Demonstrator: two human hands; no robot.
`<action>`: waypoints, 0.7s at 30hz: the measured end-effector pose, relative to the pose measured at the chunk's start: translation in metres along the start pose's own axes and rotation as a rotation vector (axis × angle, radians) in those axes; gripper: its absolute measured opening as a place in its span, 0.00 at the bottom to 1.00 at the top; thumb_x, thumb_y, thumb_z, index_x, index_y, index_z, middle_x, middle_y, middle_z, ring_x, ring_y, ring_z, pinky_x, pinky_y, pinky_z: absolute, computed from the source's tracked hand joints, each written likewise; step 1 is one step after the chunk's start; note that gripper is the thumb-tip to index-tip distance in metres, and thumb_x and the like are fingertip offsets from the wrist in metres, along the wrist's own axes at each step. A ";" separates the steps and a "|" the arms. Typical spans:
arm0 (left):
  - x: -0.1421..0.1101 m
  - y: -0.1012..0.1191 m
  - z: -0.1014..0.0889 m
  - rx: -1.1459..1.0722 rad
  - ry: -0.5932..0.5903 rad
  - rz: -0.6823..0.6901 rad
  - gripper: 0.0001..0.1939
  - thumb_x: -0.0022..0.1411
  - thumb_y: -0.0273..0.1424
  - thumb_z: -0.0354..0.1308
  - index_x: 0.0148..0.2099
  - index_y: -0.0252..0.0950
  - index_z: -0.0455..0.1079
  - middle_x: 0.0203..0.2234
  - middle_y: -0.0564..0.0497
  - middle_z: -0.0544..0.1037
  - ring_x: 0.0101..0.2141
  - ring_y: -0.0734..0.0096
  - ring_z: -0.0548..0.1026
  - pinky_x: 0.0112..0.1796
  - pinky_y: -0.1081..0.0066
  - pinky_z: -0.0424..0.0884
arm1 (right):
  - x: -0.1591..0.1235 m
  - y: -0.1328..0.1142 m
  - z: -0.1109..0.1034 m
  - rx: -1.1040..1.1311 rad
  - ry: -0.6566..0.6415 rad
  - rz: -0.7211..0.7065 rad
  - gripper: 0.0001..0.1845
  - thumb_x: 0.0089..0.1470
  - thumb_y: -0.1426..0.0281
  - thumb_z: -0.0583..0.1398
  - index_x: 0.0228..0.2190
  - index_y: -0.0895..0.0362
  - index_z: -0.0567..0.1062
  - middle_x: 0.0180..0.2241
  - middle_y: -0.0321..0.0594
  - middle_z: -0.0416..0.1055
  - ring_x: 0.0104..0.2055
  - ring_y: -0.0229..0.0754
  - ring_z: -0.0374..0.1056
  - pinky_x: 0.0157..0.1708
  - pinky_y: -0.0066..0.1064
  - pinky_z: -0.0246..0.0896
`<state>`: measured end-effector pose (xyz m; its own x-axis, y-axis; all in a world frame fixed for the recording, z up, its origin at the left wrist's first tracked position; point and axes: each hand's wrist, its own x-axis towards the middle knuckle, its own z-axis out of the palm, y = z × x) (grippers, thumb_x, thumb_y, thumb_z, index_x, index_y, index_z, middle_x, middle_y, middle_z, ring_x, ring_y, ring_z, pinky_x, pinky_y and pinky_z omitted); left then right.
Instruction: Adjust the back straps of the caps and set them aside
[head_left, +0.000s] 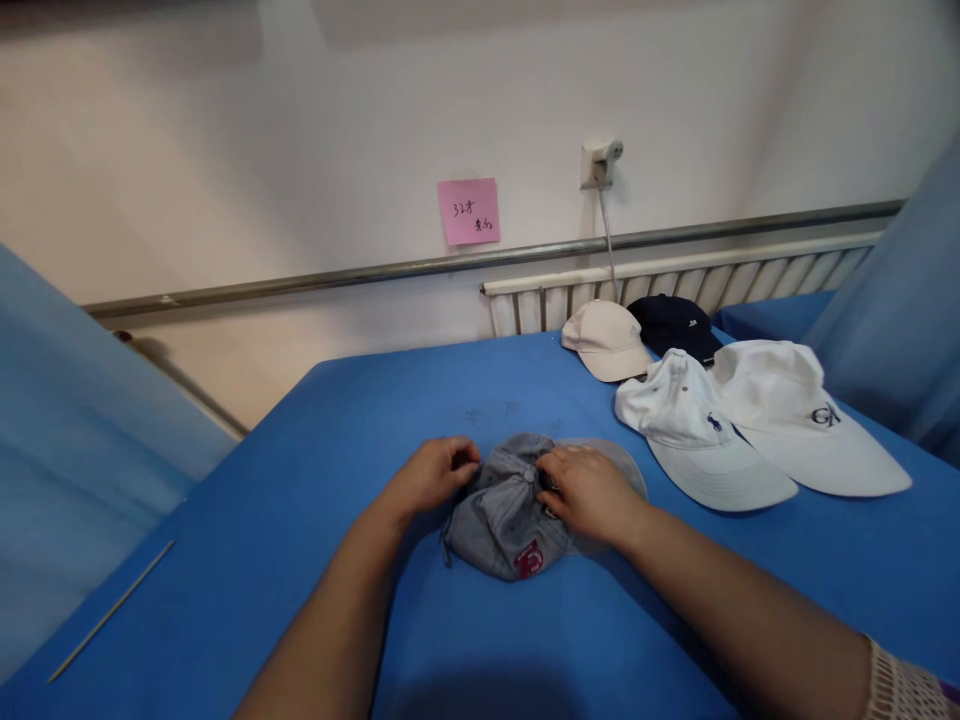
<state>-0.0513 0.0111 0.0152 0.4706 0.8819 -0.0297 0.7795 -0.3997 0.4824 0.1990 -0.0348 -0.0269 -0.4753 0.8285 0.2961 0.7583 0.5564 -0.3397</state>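
Observation:
A grey baseball cap (487, 530) with a red emblem lies on the blue-covered table, its crown soft and creased and its brim pointing right. At the cap's left edge is my left hand (431, 478), fingers curled in and thumb meeting the fabric. My right hand (592, 492) lies over the front of the crown and part of the brim, fingers bent and gripping the cloth there. That hand hides much of the cap's front. A strap end hangs at the cap's lower left.
To the right lie a beige cap (604, 335), a dark navy cap (679, 325), a white cap with a small navy logo (679, 410) and a larger white cap (772, 385). A thin stick (112, 610) rests at the left edge. Blue curtains (67, 430) flank the table; a radiator (555, 305) stands behind.

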 end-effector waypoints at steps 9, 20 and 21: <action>0.001 0.016 0.018 0.033 -0.128 0.089 0.08 0.54 0.29 0.55 0.37 0.37 0.73 0.30 0.52 0.77 0.30 0.71 0.72 0.32 0.73 0.65 | -0.001 -0.001 0.000 0.058 0.028 -0.024 0.18 0.55 0.68 0.59 0.48 0.55 0.69 0.41 0.45 0.74 0.42 0.50 0.70 0.40 0.39 0.61; 0.003 0.021 0.012 0.133 0.372 0.066 0.09 0.62 0.33 0.50 0.36 0.36 0.70 0.32 0.49 0.75 0.33 0.67 0.72 0.35 0.70 0.66 | 0.001 -0.001 -0.009 0.007 0.051 0.039 0.06 0.56 0.74 0.54 0.34 0.57 0.71 0.32 0.41 0.73 0.34 0.43 0.68 0.35 0.32 0.55; 0.003 0.022 0.010 0.088 0.441 0.057 0.10 0.63 0.34 0.50 0.36 0.36 0.70 0.32 0.49 0.75 0.33 0.67 0.72 0.35 0.69 0.67 | 0.001 -0.001 -0.012 0.022 0.102 0.045 0.06 0.57 0.74 0.54 0.35 0.57 0.71 0.32 0.41 0.73 0.34 0.42 0.67 0.36 0.32 0.55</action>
<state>-0.0291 0.0023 0.0168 0.3072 0.8726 0.3797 0.7989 -0.4532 0.3954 0.2034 -0.0354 -0.0156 -0.3925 0.8426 0.3687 0.7674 0.5210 -0.3738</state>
